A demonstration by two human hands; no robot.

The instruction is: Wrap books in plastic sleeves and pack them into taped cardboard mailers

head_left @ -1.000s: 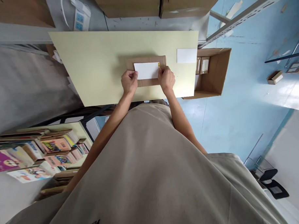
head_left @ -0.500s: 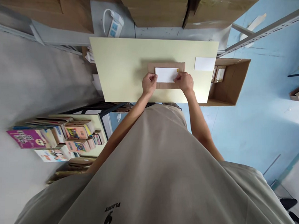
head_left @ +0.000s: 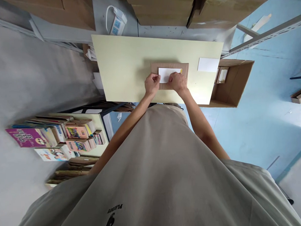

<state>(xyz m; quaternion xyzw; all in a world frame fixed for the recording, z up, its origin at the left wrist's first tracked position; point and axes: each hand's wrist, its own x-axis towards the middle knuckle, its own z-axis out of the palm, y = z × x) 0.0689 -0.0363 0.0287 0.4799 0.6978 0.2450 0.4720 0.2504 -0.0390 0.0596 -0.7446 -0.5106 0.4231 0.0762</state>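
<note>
A brown cardboard package lies flat on the pale yellow board in front of me. On its top is a white label with a small yellow mark at its upper right. My left hand is closed in a pinch at the label's left edge. Curled into a loose fist, my right hand rests on the label's right half and covers part of it. Whether the label is stuck down all over cannot be made out.
Another white label or sheet lies at the board's right end. An open cardboard box stands beyond that end, with smaller boxes inside. Large cartons and a power strip are behind the board. Books are stacked at lower left.
My right hand has moved left from the label's right edge onto its face, with the fingers curled. My left hand stays at the left edge. The view has shifted slightly.
</note>
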